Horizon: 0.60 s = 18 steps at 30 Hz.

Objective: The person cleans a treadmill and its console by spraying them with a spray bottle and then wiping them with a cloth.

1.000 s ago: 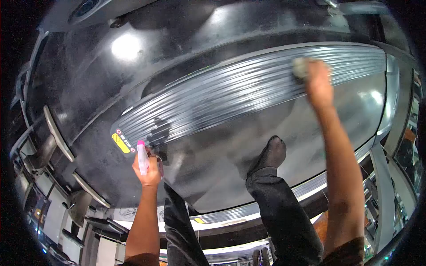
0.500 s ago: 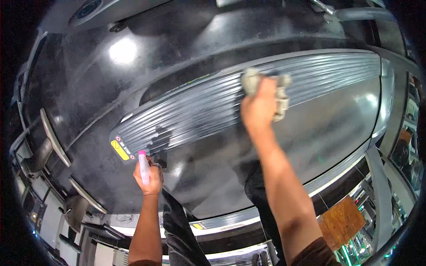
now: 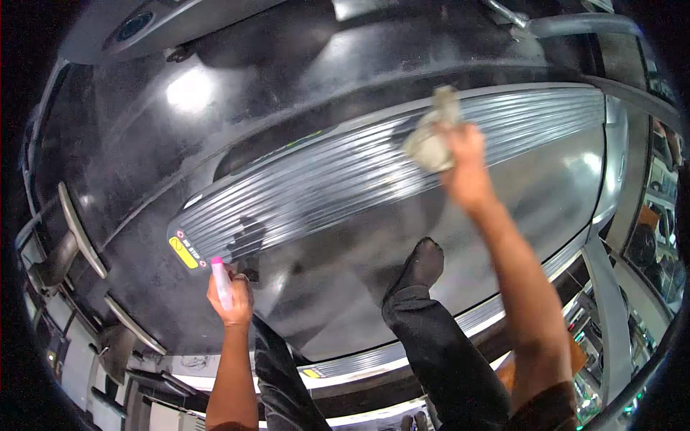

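My left hand (image 3: 233, 298) is closed round a translucent bottle with a pink tip (image 3: 222, 281), near the yellow label (image 3: 183, 253) at the left end of a ribbed side rail (image 3: 338, 169). Over the right half of that rail, my right hand (image 3: 466, 154) grips a pale beige cloth (image 3: 431, 144), slightly blurred. Whether the cloth touches the ridges all along cannot be made out. Below the rail lies a smooth dark belt (image 3: 345, 251).
A foot in a dark sock (image 3: 424, 264) rests on the belt. Curved metal handles (image 3: 80, 230) stand at the left. At the top right is a grey tube (image 3: 582, 25). A second ribbed rail (image 3: 359, 361) runs along the belt's lower edge.
My right hand and the cloth have moved right along the rail. The socked foot has come into view on the belt. My left hand still holds the bottle, slightly lower in view.
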{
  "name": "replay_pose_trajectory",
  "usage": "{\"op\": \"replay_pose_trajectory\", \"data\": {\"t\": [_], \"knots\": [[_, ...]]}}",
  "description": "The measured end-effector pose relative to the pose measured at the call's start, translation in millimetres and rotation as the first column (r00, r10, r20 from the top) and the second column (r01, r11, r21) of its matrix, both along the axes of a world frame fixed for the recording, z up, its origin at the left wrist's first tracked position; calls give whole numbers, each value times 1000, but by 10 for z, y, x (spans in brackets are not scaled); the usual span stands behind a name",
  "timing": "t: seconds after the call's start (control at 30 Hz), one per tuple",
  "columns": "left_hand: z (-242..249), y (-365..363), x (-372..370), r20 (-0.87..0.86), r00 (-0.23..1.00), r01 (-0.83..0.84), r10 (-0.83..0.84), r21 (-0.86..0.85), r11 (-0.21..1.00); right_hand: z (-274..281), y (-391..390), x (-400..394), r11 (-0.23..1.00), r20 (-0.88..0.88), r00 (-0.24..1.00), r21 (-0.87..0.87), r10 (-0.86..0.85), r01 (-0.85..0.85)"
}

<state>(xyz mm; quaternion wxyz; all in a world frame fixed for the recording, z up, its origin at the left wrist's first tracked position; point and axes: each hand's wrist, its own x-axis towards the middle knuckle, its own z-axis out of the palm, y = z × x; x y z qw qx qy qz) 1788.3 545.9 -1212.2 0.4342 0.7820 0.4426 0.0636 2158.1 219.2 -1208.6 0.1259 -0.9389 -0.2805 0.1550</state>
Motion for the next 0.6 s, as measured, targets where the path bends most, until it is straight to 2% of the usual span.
{"op": "replay_pose_trajectory", "data": {"t": [0.03,0.07,0.1,0.13,0.17,0.23,0.27,0.3,0.33,0.43,0.47,0.5,0.53,0.57,0.6], "knots": [[12,-23,-30,4,996,-87,88,-63,994,-78,-343,258,975,22,996,205,-89,83],[34,-36,-38,5,984,-174,176,-125,977,2,-627,559,994,196,977,85,-81,65],[25,-28,-36,6,966,-254,259,-184,950,68,-758,782,975,219,951,97,-219,202],[-35,15,-98,0,971,-240,241,-88,967,-92,-1122,1026,917,183,917,259,-355,303],[-49,35,-134,-21,982,-189,188,-43,981,-138,-1371,1153,864,145,859,204,-491,460],[-89,78,-180,-77,993,-82,85,36,996,-155,-1232,1087,807,103,804,-22,-586,591],[-131,70,-178,-2,979,-206,206,-54,977,-322,-1143,999,751,127,744,9,-656,661],[-100,73,-170,-17,978,-210,210,-87,974,-604,-1064,849,693,147,682,38,-717,720],[-45,94,-144,-31,977,-213,210,-127,969,-999,-1022,607,790,259,748,150,-611,594],[-43,15,-90,21,977,-207,213,-167,964,-472,419,-362,914,285,868,126,-406,386],[-71,-10,-109,36,979,-194,202,-147,970,-340,600,-520,898,80,895,87,-438,431],[-95,-11,-97,58,981,-179,187,-126,976,-236,660,-621,926,-76,926,55,-369,373],[-73,-12,-82,41,975,-210,219,-154,965,-17,687,-606,962,-388,881,-137,-271,235],[-64,-6,-62,25,968,-242,250,-181,953,-17,554,-578,994,-254,964,-95,-78,55],[-64,27,-41,9,961,-269,277,-207,941,-32,281,-517,989,-108,987,-82,118,-127]]}}
